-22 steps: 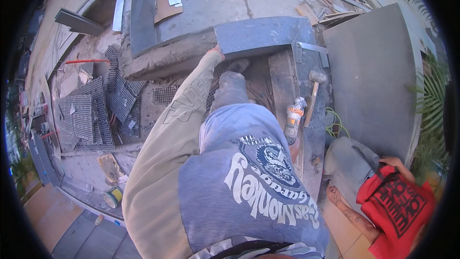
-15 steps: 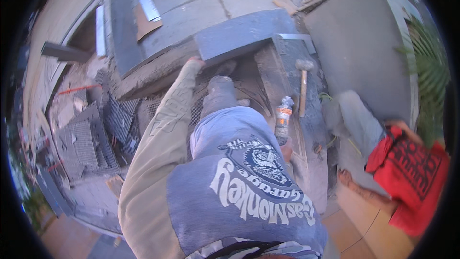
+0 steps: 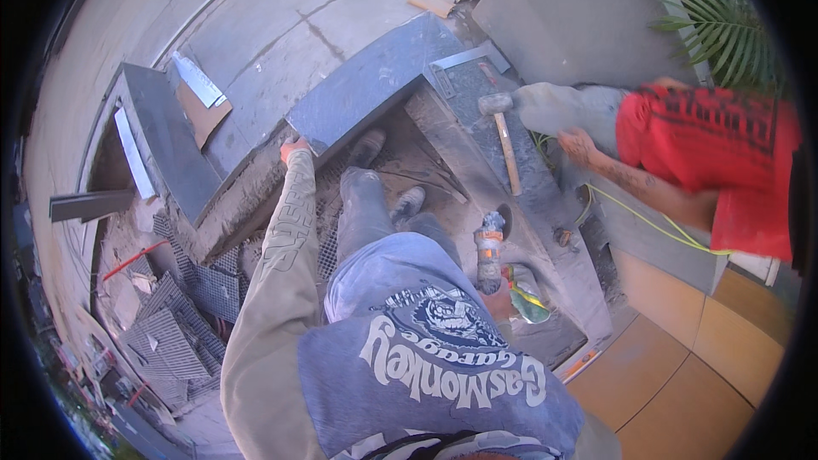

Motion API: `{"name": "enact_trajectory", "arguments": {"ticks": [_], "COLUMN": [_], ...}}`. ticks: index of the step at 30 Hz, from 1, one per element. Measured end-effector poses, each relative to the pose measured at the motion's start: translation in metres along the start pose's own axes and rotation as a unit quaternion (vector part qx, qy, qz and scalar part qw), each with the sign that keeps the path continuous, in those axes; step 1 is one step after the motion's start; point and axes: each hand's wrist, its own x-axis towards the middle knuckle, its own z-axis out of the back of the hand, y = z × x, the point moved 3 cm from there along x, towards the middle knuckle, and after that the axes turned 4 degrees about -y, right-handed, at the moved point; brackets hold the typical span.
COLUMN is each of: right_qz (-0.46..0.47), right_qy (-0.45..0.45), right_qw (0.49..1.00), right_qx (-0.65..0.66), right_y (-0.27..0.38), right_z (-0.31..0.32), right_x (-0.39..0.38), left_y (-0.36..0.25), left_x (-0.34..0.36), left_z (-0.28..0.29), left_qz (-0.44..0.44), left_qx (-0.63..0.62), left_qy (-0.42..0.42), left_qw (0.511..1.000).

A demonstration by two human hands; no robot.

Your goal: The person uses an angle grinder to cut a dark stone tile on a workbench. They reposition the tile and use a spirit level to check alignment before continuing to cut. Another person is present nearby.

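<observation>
My left hand [image 3: 296,149] is closed over the front edge of a blue-grey tile slab [image 3: 366,77], at its left corner above a rough mortar bed [image 3: 243,204]. In my right hand [image 3: 497,302], low beside my hip, is a dusty grey-and-orange power tool [image 3: 488,255] that looks like an angle grinder. Its silver head points away from me, and much of the grip is hidden by my shirt. A green-and-yellow bag [image 3: 528,296] lies just right of that hand. My shoes stand in the dusty recess below the slab.
A mallet [image 3: 504,140] and a metal square [image 3: 469,64] lie on the grey ledge at right. Beside it a co-worker in a red shirt [image 3: 699,170] leans over, near a yellow-green cable [image 3: 648,221]. Broken mesh-backed tiles [image 3: 175,324] are piled at left. A large panel [image 3: 571,21] stands behind.
My view has shifted, bringing the bag and cable into sight. The co-worker's arm and body have moved farther up the ledge. My left hand stays on the slab's corner; the grinder remains in my right.
</observation>
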Motion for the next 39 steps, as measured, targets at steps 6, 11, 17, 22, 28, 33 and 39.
{"name": "enact_trajectory", "arguments": {"ticks": [6, 11, 17, 22, 28, 33, 39], "right_qz": [-0.073, -0.171, -0.19, -0.243, -0.273, -0.24, -0.297], "right_qy": [-0.044, -0.044, -0.079, -0.094, -0.103, -0.13, -0.109], "right_qw": [0.994, 0.971, 0.948, 0.926, 0.91, 0.924, 0.915], "right_qx": [0.073, 0.16, 0.241, 0.272, 0.294, 0.267, 0.25], "right_y": [0.034, 0.052, 0.06, 0.047, 0.012, 0.015, 0.052], "right_z": [-0.012, -0.032, -0.05, -0.061, -0.067, -0.058, -0.035], "right_x": [-0.031, -0.029, -0.014, -0.004, 0.002, 0.003, 0.004], "left_y": [-0.014, 0.009, 0.008, -0.023, -0.022, 0.007, 0.024], "left_x": [0.105, 0.167, 0.166, 0.143, 0.142, 0.149, 0.134], "left_z": [-0.037, -0.063, -0.045, -0.027, -0.028, -0.04, -0.037], "left_qz": [0.047, 0.122, 0.21, 0.237, 0.26, 0.327, 0.291], "left_qx": [0.08, 0.092, -0.007, -0.145, -0.172, -0.252, -0.36], "left_qy": [0.006, 0.045, 0.064, 0.071, 0.098, 0.083, 0.104], "left_qw": [0.996, 0.987, 0.976, 0.958, 0.945, 0.907, 0.88]}}
